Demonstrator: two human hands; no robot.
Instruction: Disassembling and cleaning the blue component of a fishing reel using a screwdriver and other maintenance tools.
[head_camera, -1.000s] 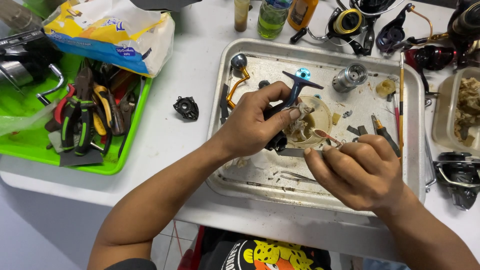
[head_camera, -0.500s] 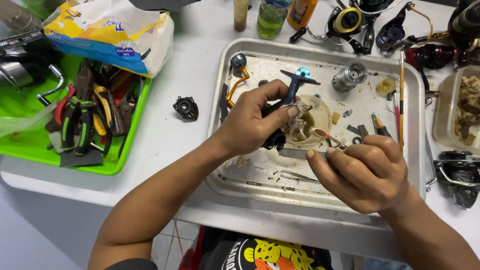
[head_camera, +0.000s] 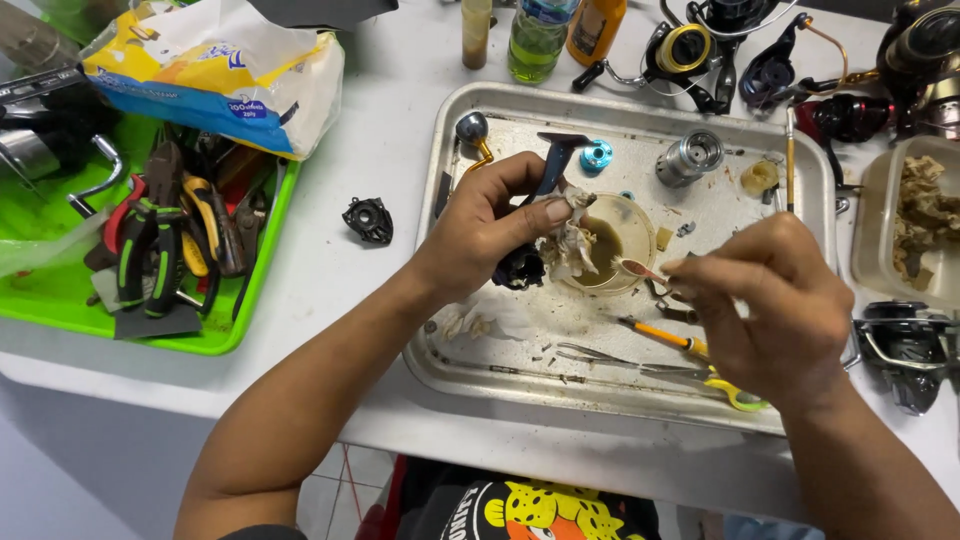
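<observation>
My left hand (head_camera: 490, 225) grips a dark fishing reel body (head_camera: 528, 262) wrapped in a dirty tissue (head_camera: 570, 240), held over the metal tray (head_camera: 450, 330). A little to the right, my right hand (head_camera: 775, 300) pinches a thin brush-like tool (head_camera: 638, 268) whose tip points toward the reel. Just behind the tissue sits a small round dish (head_camera: 615, 240) of brownish liquid. Both hands hover above the tray's middle.
On the tray lie a silver spool (head_camera: 690, 155), a blue cap (head_camera: 597, 155), tweezers (head_camera: 600, 355) and a yellow-handled tool (head_camera: 665, 337). A green tray of pliers (head_camera: 180, 250) and a tissue pack (head_camera: 215, 75) sit left. Bottles and several reels line the back and right.
My right hand has lifted and moved right, away from the reel, with the thin tool now visible in its fingers. My left hand still holds the reel and tissue.
</observation>
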